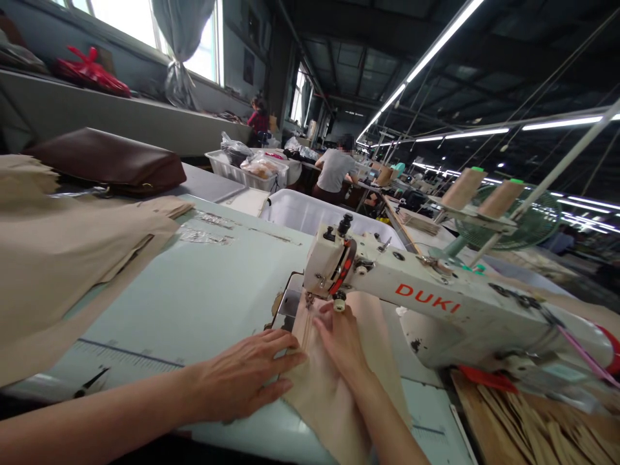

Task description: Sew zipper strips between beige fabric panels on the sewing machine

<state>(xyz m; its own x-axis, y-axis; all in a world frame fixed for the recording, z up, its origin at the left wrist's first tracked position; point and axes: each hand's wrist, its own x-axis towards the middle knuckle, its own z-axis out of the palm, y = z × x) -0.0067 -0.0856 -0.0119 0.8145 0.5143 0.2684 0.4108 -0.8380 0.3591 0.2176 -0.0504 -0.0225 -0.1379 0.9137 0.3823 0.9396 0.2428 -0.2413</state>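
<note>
A beige fabric piece [322, 403] lies under the presser foot [310, 300] of a white sewing machine [387, 278] marked DUKI. My left hand [242, 371] rests with outstretched fingers at the fabric's left edge, fingertips touching it near a stitched strip. Flat on the same cloth, just right of that strip and close to the needle area, is my right hand [341, 339], its fingers apart. Part of the right fingertips is hidden behind the machine head's knob. Neither hand grips anything.
Beige fabric pieces [72, 258] are stacked on the left of the pale green table [208, 297], behind them a dark brown leather bag [106, 161]. Small scissors [92, 382] lie at the front edge. A white bin [290, 206] stands beyond; fabric strips [537, 420] lie right. Two people work farther back.
</note>
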